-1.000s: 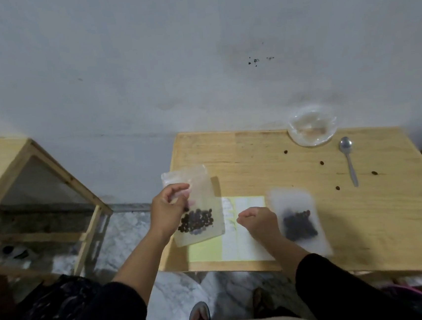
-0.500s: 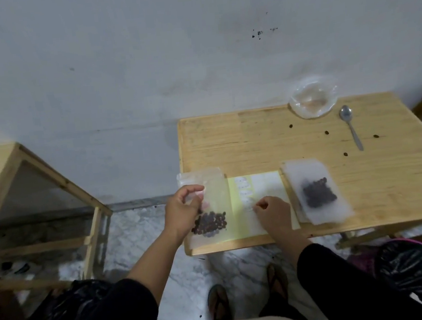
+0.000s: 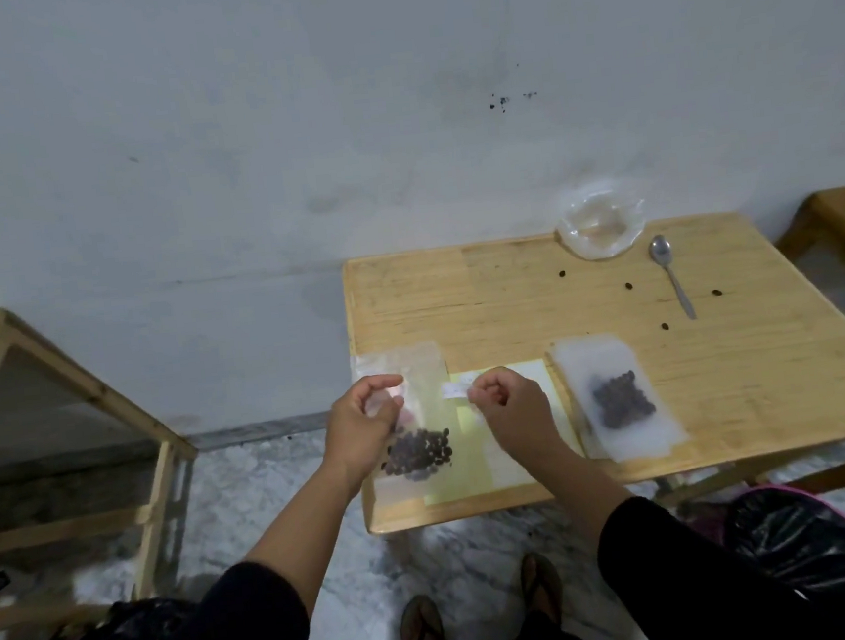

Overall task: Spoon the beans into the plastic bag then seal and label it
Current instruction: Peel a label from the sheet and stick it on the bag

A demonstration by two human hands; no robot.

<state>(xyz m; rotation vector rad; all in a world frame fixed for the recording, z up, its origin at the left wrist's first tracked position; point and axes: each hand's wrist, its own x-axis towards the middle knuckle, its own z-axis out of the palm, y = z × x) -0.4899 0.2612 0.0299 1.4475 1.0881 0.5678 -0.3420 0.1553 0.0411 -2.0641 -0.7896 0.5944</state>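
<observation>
Writing on the small white label (image 3: 454, 392) is too blurred to read. Right hand (image 3: 509, 407) pinches it just above the sticker sheet (image 3: 544, 375); left hand (image 3: 364, 428) pinches the bean-filled plastic bag (image 3: 421, 412) at the table's (image 3: 511, 301) front-left corner.

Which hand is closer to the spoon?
The right hand. It is at the table's near edge holding a small white label, with the spoon far off to its right. The left hand is farther left, holding a bean bag.

Plain home room: wooden table (image 3: 509, 280), marble floor (image 3: 251, 491).
</observation>
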